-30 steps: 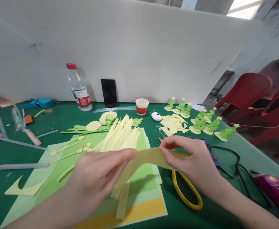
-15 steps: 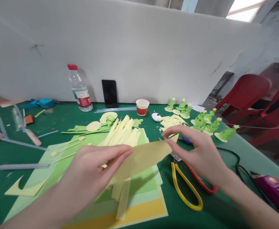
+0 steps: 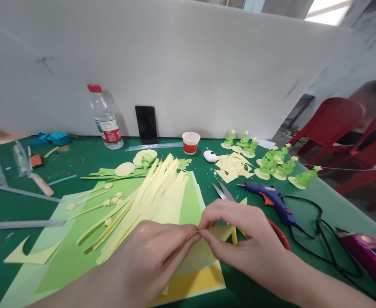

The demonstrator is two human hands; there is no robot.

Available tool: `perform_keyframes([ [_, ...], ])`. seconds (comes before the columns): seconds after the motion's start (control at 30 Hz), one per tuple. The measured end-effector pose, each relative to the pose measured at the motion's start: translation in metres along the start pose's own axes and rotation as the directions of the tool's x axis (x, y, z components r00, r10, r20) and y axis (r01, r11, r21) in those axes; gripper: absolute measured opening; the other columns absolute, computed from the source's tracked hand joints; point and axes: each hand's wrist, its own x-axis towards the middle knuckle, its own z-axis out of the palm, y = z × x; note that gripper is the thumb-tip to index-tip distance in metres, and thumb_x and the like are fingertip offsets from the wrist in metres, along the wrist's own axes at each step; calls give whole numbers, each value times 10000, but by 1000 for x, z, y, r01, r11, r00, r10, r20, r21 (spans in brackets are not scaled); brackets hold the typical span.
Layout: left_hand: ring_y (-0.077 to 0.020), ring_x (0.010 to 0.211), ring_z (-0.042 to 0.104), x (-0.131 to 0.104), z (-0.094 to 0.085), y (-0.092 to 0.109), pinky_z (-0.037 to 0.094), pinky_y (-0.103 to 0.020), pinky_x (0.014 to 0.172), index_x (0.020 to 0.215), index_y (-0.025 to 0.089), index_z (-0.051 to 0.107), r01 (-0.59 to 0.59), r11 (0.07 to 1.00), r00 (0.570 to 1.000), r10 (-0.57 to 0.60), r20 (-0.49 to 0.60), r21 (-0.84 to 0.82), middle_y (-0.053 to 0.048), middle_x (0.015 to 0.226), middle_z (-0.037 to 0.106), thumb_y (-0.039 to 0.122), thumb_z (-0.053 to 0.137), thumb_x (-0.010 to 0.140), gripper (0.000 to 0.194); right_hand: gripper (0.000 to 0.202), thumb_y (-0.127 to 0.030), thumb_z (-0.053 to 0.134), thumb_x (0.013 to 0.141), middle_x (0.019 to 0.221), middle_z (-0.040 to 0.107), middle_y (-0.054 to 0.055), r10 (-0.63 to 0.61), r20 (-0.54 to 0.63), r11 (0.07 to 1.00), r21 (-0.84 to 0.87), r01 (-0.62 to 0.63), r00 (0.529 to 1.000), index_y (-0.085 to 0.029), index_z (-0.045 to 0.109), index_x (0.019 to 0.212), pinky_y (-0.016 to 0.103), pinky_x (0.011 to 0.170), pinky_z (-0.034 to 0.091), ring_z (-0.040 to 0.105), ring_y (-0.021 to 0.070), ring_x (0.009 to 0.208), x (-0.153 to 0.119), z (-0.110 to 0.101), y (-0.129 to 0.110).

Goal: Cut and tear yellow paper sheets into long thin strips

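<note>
My left hand (image 3: pixel 156 252) and my right hand (image 3: pixel 239 239) meet over the lower middle of the paper stack, fingertips touching. Both pinch a pale yellow paper piece (image 3: pixel 225 232), mostly hidden behind the fingers; part of it shows under my right hand. Beyond my left hand lie many pale yellow paper strips (image 3: pixel 159 188) on green sheets (image 3: pixel 62 256). Scissors (image 3: pixel 225 191) with open blades lie partly covered by my right hand, one red handle showing to its right. A blue glue gun (image 3: pixel 271 199) rests just beyond that hand.
At the back stand a water bottle (image 3: pixel 107 124), a phone (image 3: pixel 146 124) and a paper cup (image 3: pixel 191 143). Small green paper trees (image 3: pixel 268 162) and yellow scraps (image 3: pixel 233 167) lie at the right. A purple tool (image 3: pixel 364 252) and black cable (image 3: pixel 327 252) are at the right edge.
My hands have come together and lower, my left moving right and my right moving left. The paper, stretched between them before, is now mostly hidden. The glue gun and scissor blades are uncovered.
</note>
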Motion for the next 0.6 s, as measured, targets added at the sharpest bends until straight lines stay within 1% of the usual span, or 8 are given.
perform_keyframes([
  [0.1,-107,437,597,-3,1,3,437,-166,422,771,196,616,9,1000,1000,-9,-2,-10,3,588,666,220,322,909,326,148,-79,460,720,595,597,0,0,29,1000,-24,0,1000,-169,532,628,141,515,454,555,86,541,-1,1,-1],
  [0.2,-103,438,598,-3,-4,4,431,-155,411,746,202,621,13,1000,1000,-13,-15,11,0,602,677,232,312,909,350,144,-83,441,722,588,575,-6,29,63,999,-32,-27,998,-168,504,624,134,520,442,538,78,538,-1,-2,-1],
  [0.33,-86,385,560,3,-21,4,409,-139,386,693,216,645,70,997,996,-68,-51,31,29,541,661,241,348,893,360,134,-104,421,731,604,562,-11,81,52,993,-92,-76,995,-185,472,638,178,525,438,521,93,547,0,-11,3],
  [0.4,-84,427,585,6,-32,1,418,-123,399,704,236,666,118,993,990,-116,-74,16,48,598,689,299,399,876,324,135,-112,412,739,613,559,-7,126,54,982,-146,-117,991,-189,470,645,191,510,424,511,103,555,2,-18,6],
  [0.47,-92,482,613,7,-41,-4,427,-115,414,699,265,691,190,981,976,-185,-118,27,71,649,708,377,458,839,295,130,-118,410,745,627,558,-3,173,58,971,-176,-161,983,-189,473,656,191,490,409,499,107,558,3,-25,8],
  [0.53,-93,489,607,6,-50,-11,419,-117,408,655,280,706,280,959,949,-268,-165,49,87,646,706,446,488,799,310,126,-121,414,751,642,554,-1,213,64,962,-188,-198,975,-190,476,666,185,475,397,492,110,572,5,-32,10],
  [0.57,-93,481,595,4,-54,-16,408,-119,398,631,277,709,319,946,934,-304,-187,57,90,627,699,470,506,776,315,125,-126,418,754,643,548,-1,226,70,959,-193,-209,972,-191,476,664,183,469,391,488,111,576,6,-35,12],
  [0.6,-96,485,588,2,-58,-21,407,-125,405,615,270,712,379,923,906,-356,-230,63,89,612,693,485,536,744,306,127,-134,420,758,638,539,-2,234,73,956,-200,-216,970,-191,474,659,181,463,384,483,111,573,7,-38,13],
])
